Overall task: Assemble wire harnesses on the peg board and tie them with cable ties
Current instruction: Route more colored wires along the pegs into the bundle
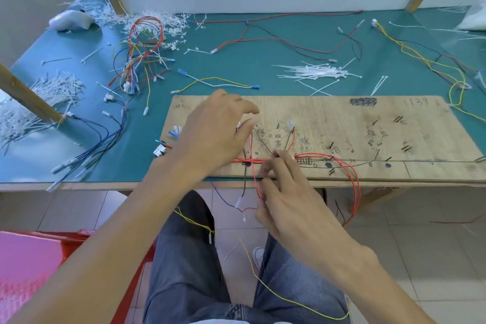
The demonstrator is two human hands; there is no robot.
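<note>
A wooden peg board lies along the table's near edge, marked with ink and set with short black pegs. Red wires run along its front row and loop off the edge. My left hand hovers over the board's left part, fingers spread, thumb and forefinger close to a small white connector. My right hand is at the board's front edge, fingertips pinched on the red wire bundle by a peg. A black wire with a white connector hangs below the edge.
White cable ties lie in a loose pile behind the board. A finished harness bundle and cut tie scraps sit at back left. Blue wires trail off the left; yellow wires lie at right. A red stool stands lower left.
</note>
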